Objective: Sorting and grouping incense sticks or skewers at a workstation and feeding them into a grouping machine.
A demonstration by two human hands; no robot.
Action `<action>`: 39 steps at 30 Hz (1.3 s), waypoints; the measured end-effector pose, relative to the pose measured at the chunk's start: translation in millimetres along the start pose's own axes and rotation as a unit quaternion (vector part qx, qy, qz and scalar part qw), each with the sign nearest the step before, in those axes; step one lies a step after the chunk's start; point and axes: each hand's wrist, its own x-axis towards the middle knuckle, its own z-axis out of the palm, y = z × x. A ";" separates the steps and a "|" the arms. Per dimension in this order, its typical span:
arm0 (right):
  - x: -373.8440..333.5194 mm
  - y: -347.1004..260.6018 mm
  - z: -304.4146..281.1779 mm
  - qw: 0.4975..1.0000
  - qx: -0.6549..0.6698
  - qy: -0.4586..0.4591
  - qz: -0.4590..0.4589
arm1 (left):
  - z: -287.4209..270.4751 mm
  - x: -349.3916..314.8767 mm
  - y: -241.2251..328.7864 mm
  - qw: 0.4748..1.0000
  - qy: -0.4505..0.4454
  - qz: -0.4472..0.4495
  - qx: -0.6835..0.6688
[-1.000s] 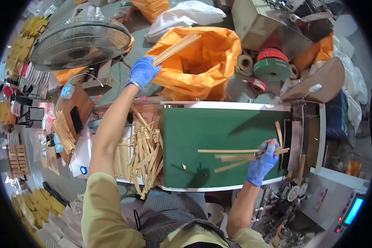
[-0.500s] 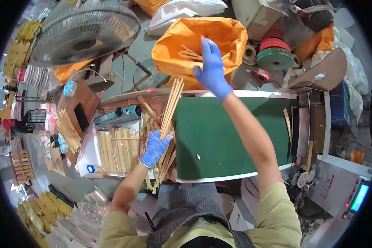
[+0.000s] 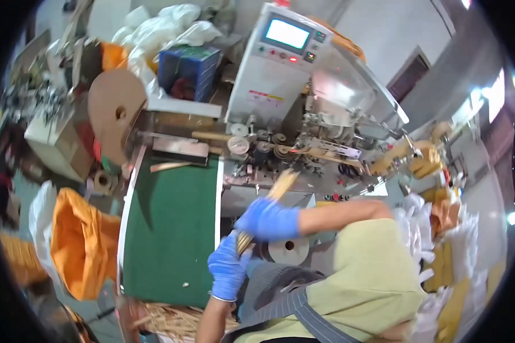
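A bundle of thin pale wooden sticks (image 3: 283,184), much like chopsticks, slants up from both my gloved hands in front of my apron. My right hand (image 3: 267,219), in a blue glove, is closed round its middle and slightly blurred. Just below, my left hand (image 3: 229,266), also blue-gloved, grips the lower end. The green belt surface (image 3: 174,240) lies to the left of my hands. A machine with rollers (image 3: 263,148) stands beyond the bundle's upper tip.
A grey control cabinet (image 3: 269,80) with a lit screen rises behind the rollers. An orange sack (image 3: 77,246) stands left of the belt. More loose wooden strips (image 3: 177,321) lie at the belt's near end. A white reel (image 3: 289,251) is right of my hands.
My view has swung right, from the orange sack toward the machine. My right hand has left the sack's mouth and now holds the sticks together with my left.
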 end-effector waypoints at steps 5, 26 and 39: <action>-205.5 248.1 -142.0 0.816 -0.313 0.254 0.414 | -1.5 65.3 36.0 0.968 0.230 0.098 0.007; -32.0 229.3 100.7 0.988 -0.026 0.146 -0.031 | 175.5 -187.5 -155.3 0.777 0.260 -0.573 0.012; 11.2 -70.2 80.8 0.943 0.286 0.161 0.059 | 102.8 -321.7 -300.7 0.559 0.363 -0.724 0.178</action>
